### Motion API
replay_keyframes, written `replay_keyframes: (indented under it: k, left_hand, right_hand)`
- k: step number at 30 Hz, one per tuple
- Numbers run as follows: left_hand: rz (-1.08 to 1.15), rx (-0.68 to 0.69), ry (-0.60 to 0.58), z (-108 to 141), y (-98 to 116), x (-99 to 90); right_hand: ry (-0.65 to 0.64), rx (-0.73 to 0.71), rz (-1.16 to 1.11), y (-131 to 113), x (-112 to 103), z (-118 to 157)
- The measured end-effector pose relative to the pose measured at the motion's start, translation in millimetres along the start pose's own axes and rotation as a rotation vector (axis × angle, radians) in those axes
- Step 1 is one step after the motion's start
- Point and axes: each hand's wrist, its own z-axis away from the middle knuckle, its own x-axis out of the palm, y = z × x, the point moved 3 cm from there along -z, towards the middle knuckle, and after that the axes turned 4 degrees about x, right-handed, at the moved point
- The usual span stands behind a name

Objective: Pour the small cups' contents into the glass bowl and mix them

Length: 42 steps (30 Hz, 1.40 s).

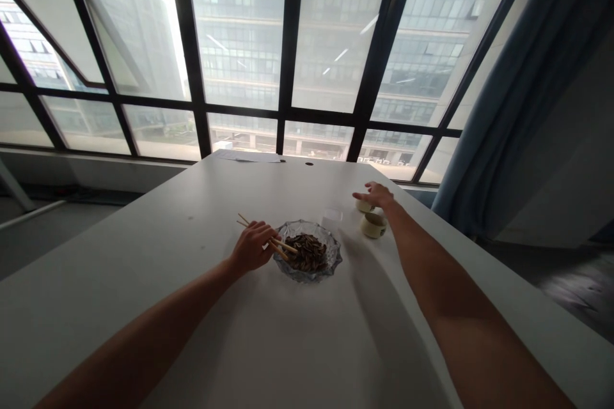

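My left hand (254, 246) is closed around a pair of wooden chopsticks (284, 245). Their tips point into a scalloped clear glass bowl (307, 276), over a heap of dark, elongated pieces (309, 252) that look like sunflower seeds. My right hand (377, 194) reaches out over the farther of two pale yellow cups (365, 206), fingers apart; whether it touches the rim I cannot tell. Just nearer to me stands the second pale yellow cup (373, 225), upright, with its mouth showing. Between bowl and cups is a small clear container (332, 216), hard to make out.
Everything stands on a long white table (201, 307). At its far end lie a white sheet (247, 156) and two small dark round spots. Beyond are large dark-framed windows (336, 45), with a blue curtain (518, 89) on the right.
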Motion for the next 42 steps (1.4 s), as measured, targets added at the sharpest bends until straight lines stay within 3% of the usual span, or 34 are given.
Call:
replay_keyframes:
  k: [3,8,14,19,23,26,31,36,42]
  left_hand:
    - [-0.008,-0.03,-0.001,0,0,0.1]
    - [0.013,-0.037,0.014,1,0,1.2]
    - [0.028,-0.033,0.03,1,-1,1.7]
    - [0.018,-0.005,0.038,1,-1,2.1]
    - [0.005,0.019,0.029,1,-2,2.2]
    - [0.002,0.031,0.021,1,-2,1.6]
    - [-0.002,0.057,0.018,2,0,0.6]
    - [-0.008,0.046,-0.019,3,-2,2.7]
    - [-0.016,0.047,-0.019,3,-3,4.3]
  right_hand:
    - [0.082,0.149,0.152,13,10,-14]
    - [0.106,0.226,0.262,21,27,-27]
    - [0.104,0.239,0.245,14,25,-29]
    - [0.152,0.164,0.125,-6,14,-7]
    - [0.208,0.002,-0.047,-28,-5,26]
    - [0.185,-0.305,-0.328,-55,-11,62]
    - [0.138,-0.768,-0.199,-105,2,134]
    - [0.066,-0.802,0.079,-131,13,176]
    - [0.097,-0.894,0.456,-141,17,193]
